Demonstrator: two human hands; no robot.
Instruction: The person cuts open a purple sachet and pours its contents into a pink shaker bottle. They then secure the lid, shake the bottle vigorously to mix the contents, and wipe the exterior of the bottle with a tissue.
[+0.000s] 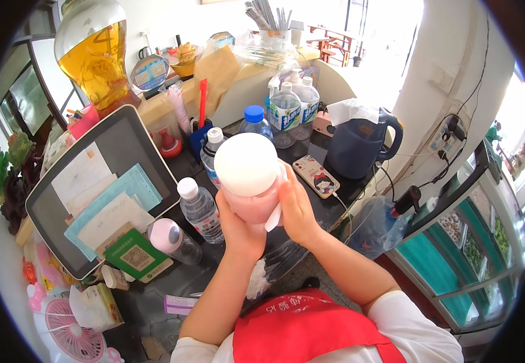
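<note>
Both my hands hold a pink bottle (249,206) with a broad white lid (246,164), raised over the dark counter. My left hand (243,238) cups its lower left side. On the other side, my right hand (297,206) presses against it, and a white strip (273,218), perhaps tissue, shows under the fingers. Just left of the left hand stands a clear water bottle (201,213) with a white cap. A pink-lidded clear cup (185,247) is beside that. Behind the held bottle are another white-capped bottle (212,147) and a blue-capped bottle (254,122).
A monitor (108,131) with papers on its screen leans at left, near a green code card (139,254) and a pink fan (75,329). At right are a charging phone (317,176), a dark kettle (355,147) and a glass display fridge (466,245). Pump bottles (285,109) stand behind.
</note>
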